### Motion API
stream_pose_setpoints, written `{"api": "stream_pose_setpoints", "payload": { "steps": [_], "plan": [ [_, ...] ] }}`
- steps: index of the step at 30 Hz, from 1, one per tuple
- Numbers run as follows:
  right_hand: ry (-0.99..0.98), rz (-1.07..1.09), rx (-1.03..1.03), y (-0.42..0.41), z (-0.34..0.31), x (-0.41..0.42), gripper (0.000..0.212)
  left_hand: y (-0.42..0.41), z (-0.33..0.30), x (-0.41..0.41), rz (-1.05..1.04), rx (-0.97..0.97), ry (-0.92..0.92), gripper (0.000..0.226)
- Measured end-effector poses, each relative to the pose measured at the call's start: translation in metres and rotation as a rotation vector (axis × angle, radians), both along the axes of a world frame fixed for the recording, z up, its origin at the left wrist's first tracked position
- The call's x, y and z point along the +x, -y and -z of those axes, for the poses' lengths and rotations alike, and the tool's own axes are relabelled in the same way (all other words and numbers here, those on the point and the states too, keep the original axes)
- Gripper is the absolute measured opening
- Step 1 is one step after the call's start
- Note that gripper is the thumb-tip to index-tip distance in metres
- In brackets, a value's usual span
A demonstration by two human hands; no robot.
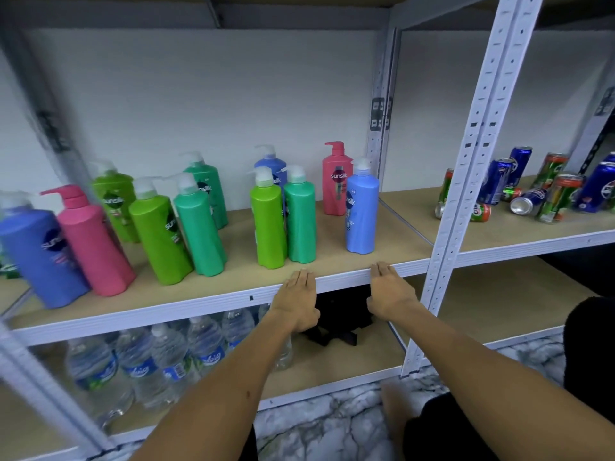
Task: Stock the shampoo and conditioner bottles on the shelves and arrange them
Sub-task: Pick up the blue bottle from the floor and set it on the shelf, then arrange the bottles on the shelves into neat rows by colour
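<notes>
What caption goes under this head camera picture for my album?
Both hands, left and right, rest flat on the shelf edge before colourful pump bottles.

Bare shelf (392,234) beside bottles (286,217)

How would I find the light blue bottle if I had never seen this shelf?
Look at the wooden middle shelf full of pump bottles. Go to its right end, just above the right hand. The light blue plastic pump bottle stands alone near the front edge; the pink pump bottle behind it is the only close neighbour.
</notes>
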State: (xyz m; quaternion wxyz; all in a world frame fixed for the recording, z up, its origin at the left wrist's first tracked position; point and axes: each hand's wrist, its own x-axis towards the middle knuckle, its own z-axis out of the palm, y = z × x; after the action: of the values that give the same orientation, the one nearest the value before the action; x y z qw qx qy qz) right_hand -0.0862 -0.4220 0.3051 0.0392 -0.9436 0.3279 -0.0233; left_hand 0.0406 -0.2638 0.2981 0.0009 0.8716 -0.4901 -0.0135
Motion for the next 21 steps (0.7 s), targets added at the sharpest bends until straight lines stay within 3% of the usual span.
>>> {"api": "stream_pose_setpoints", "payload": {
  "steps": [3,6,8,12,16,19,21],
  "plan": [
    [-0.033,-0.018,0.019,-0.007,-0.005,-0.005,0.073,-0.019,0.007,0.003,-0.021,-0.006,0.020,0.082],
    [-0.094,-0.088,0.120,-0.022,0.001,-0.007,0.053,-0.042,0.015,0.001,-0.028,-0.043,0.051,0.080],
    [-0.144,-0.142,0.196,-0.039,0.016,-0.010,0.048,-0.061,0.025,-0.005,-0.073,-0.056,-0.027,0.078],
    [-0.212,-0.185,0.316,-0.083,0.060,-0.027,0.053,-0.109,0.065,-0.023,-0.272,-0.030,-0.337,0.076],
    [-0.290,-0.193,0.429,-0.136,0.116,-0.055,0.060,-0.164,0.111,-0.054,-0.362,0.051,-0.412,0.043],
    [-0.396,-0.215,0.547,-0.173,0.153,-0.079,0.062,-0.191,0.138,-0.082,-0.369,0.148,-0.475,0.048],
    [-0.453,-0.223,0.639,-0.194,0.171,-0.095,0.072,-0.203,0.150,-0.104,-0.424,0.105,-0.604,0.047]
  ]
}}
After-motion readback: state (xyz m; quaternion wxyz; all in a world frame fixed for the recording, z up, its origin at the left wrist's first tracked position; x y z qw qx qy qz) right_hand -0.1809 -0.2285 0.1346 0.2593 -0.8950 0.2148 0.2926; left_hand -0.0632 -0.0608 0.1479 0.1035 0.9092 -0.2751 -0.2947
